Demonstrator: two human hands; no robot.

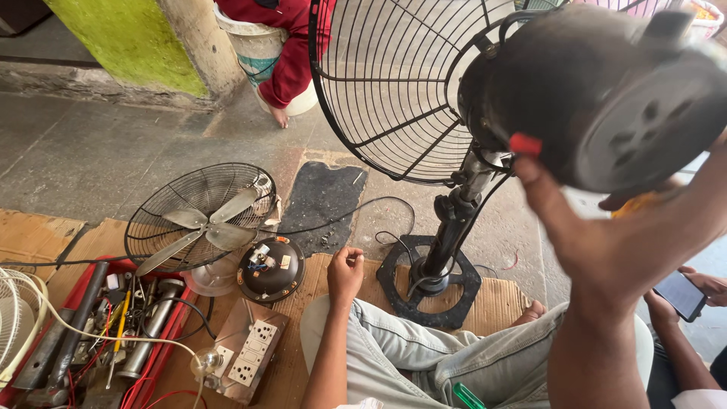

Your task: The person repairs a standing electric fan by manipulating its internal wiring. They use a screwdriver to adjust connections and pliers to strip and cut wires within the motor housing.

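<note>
Pedestal fan (447, 227) upright on cardboard, guard on, motor housing (606, 91) near the camera. Right hand (606, 235) raised, fingers spread against the housing's underside (no tool visible). Left hand (345, 274) rests on knee, loosely curled, empty. Disassembly apparently not begun.

1. The fan motor housing (606, 95) is close to the camera and blurred; the right hand (606, 235) beneath it hides its underside.
2. The red toolbox (91, 333) is cut off by the bottom edge, its tools too tangled to tell apart.
3. A seated person in red (291, 45) is cut off at the top.
4. A phone (681, 294) screen is too small to tell.
</note>
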